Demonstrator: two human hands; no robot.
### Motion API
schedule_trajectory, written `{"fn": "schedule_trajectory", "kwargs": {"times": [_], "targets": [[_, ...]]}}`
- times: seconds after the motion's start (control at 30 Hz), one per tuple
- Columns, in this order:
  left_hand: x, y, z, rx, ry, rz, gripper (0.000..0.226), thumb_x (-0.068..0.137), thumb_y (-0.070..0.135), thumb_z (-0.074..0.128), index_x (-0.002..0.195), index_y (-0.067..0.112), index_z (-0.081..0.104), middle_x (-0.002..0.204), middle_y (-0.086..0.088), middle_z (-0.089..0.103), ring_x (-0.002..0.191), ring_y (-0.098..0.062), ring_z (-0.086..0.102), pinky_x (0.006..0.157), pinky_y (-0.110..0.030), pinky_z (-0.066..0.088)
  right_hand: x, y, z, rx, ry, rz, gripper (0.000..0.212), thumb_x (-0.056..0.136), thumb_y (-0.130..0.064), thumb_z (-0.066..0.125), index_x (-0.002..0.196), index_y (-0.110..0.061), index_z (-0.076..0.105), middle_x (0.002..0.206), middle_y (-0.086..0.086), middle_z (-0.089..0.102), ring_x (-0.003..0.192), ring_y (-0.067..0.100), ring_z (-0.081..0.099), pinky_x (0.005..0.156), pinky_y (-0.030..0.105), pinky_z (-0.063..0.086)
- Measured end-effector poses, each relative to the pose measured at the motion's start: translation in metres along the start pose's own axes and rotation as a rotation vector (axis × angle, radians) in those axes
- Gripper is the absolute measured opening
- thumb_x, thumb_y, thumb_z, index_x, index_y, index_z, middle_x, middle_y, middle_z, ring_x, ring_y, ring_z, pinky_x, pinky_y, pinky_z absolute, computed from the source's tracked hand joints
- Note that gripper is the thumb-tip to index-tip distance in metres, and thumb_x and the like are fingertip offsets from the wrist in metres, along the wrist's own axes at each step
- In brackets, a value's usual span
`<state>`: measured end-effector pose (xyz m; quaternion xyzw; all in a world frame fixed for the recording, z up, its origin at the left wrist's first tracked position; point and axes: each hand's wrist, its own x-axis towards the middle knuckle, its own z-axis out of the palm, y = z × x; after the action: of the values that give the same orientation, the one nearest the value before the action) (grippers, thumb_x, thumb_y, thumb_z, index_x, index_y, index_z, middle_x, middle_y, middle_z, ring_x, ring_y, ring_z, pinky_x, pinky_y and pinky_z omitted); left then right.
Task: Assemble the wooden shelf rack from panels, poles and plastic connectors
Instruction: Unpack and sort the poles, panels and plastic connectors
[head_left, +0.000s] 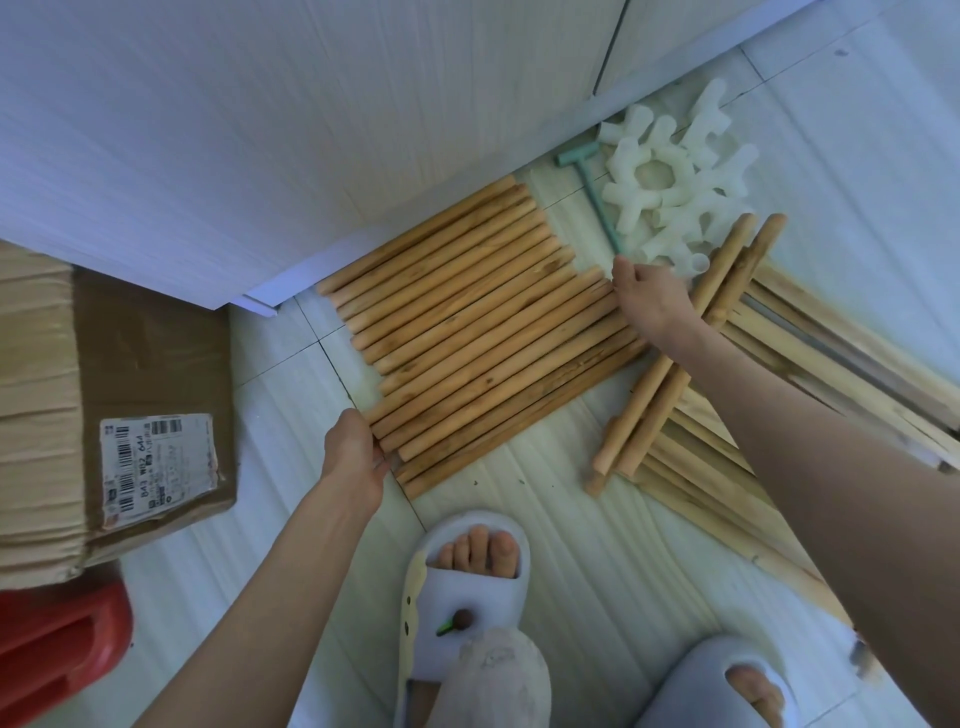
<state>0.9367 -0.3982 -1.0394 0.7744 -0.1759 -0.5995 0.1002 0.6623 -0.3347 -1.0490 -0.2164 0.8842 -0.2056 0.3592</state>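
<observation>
Bare forearms, pale lavender open-toed slippers (470, 587), light trouser leg (498, 675)

The row of poles (483, 353) lies on the floor (545, 519) between the left hand (356, 449) and the right hand (652, 299). The connectors (670, 176) sit just beyond the right hand. The box (114, 405) lies left of the left hand.
</observation>
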Motion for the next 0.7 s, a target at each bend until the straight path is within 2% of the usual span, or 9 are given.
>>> {"fn": "schedule_trajectory", "kwargs": {"times": [0.03, 0.1, 0.17, 0.2, 0.27, 0.37, 0.43, 0.47, 0.7], "targets": [[0.001, 0.000, -0.001, 0.010, 0.000, 0.012, 0.034, 0.094, 0.012, 0.026, 0.073, 0.015, 0.052, 0.067, -0.003, 0.049, 0.055, -0.015, 0.042, 0.052, -0.022, 0.047, -0.001, 0.001, 0.000, -0.019, -0.001, 0.000, 0.050, 0.101, -0.035, 0.026, 0.058, -0.012, 0.039, 0.061, 0.003, 0.041, 0.056, 0.014, 0.038, 0.052, 0.026, 0.030], [0.002, -0.001, -0.002, 0.050, 0.014, 0.020, 0.032, 0.094, 0.013, 0.026, 0.078, 0.014, 0.053, 0.077, -0.003, 0.053, 0.068, -0.016, 0.048, 0.072, -0.028, 0.046, -0.002, 0.004, -0.001, -0.070, -0.018, 0.006, 0.050, 0.102, -0.035, 0.026, 0.061, -0.010, 0.041, 0.065, 0.005, 0.044, 0.062, 0.018, 0.042, 0.061, 0.027, 0.033], [0.004, -0.005, -0.002, 0.100, 0.035, 0.014, 0.030, 0.094, 0.013, 0.027, 0.089, 0.012, 0.057, 0.082, -0.002, 0.050, 0.083, -0.019, 0.047, 0.095, -0.035, 0.041, -0.003, 0.006, -0.002, -0.120, -0.043, 0.025, 0.046, 0.102, -0.035, 0.025, 0.075, -0.005, 0.048, 0.079, 0.011, 0.050, 0.077, 0.024, 0.047, 0.070, 0.027, 0.033], [0.003, -0.008, -0.002, 0.111, 0.037, 0.007, 0.031, 0.094, 0.013, 0.027, 0.098, 0.012, 0.058, 0.080, -0.002, 0.047, 0.085, -0.020, 0.045, 0.098, -0.036, 0.038, -0.003, 0.006, -0.001, -0.134, -0.050, 0.029, 0.044, 0.102, -0.035, 0.025, 0.082, -0.004, 0.049, 0.086, 0.013, 0.051, 0.082, 0.025, 0.048, 0.072, 0.027, 0.033], [-0.003, -0.014, -0.001, 0.103, 0.002, -0.012, 0.036, 0.094, 0.011, 0.028, 0.107, 0.011, 0.061, 0.073, -0.002, 0.049, 0.075, -0.019, 0.047, 0.083, -0.033, 0.045, -0.005, 0.004, 0.000, -0.146, -0.061, 0.016, 0.045, 0.102, -0.034, 0.024, 0.092, -0.002, 0.055, 0.094, 0.018, 0.053, 0.092, 0.031, 0.052, 0.075, 0.029, 0.036], [-0.011, -0.018, 0.002, 0.046, -0.078, -0.030, 0.036, 0.096, 0.010, 0.029, 0.082, 0.013, 0.062, 0.050, -0.003, 0.059, 0.056, -0.016, 0.053, 0.052, -0.027, 0.049, -0.007, -0.002, 0.004, -0.157, -0.083, 0.011, 0.052, 0.103, -0.034, 0.022, 0.111, 0.005, 0.057, 0.112, 0.022, 0.057, 0.107, 0.035, 0.052, 0.087, 0.032, 0.039], [-0.010, -0.017, 0.002, 0.017, -0.095, -0.031, 0.036, 0.096, 0.009, 0.029, 0.089, 0.010, 0.064, 0.042, 0.001, 0.058, 0.050, -0.014, 0.053, 0.049, -0.027, 0.049, -0.007, -0.004, 0.004, -0.157, -0.109, 0.023, 0.052, 0.103, -0.035, 0.021, 0.120, 0.002, 0.053, 0.119, 0.022, 0.056, 0.111, 0.034, 0.051, 0.090, 0.032, 0.038], [-0.008, -0.017, 0.001, 0.002, -0.093, -0.030, 0.037, 0.096, 0.009, 0.029, 0.083, 0.009, 0.063, 0.042, 0.001, 0.059, 0.052, -0.015, 0.055, 0.048, -0.027, 0.050, -0.007, -0.004, 0.004, -0.150, -0.122, 0.034, 0.052, 0.103, -0.036, 0.021, 0.124, 0.001, 0.050, 0.121, 0.021, 0.055, 0.113, 0.034, 0.050, 0.091, 0.032, 0.037], [-0.008, -0.020, 0.001, -0.008, -0.058, -0.030, 0.035, 0.095, 0.007, 0.030, 0.073, 0.012, 0.057, 0.056, -0.004, 0.060, 0.058, -0.018, 0.055, 0.045, -0.027, 0.048, -0.017, -0.004, 0.004, -0.146, -0.140, 0.071, 0.056, 0.102, -0.038, 0.022, 0.132, 0.005, 0.043, 0.134, 0.023, 0.046, 0.123, 0.033, 0.044, 0.098, 0.032, 0.035]]}}
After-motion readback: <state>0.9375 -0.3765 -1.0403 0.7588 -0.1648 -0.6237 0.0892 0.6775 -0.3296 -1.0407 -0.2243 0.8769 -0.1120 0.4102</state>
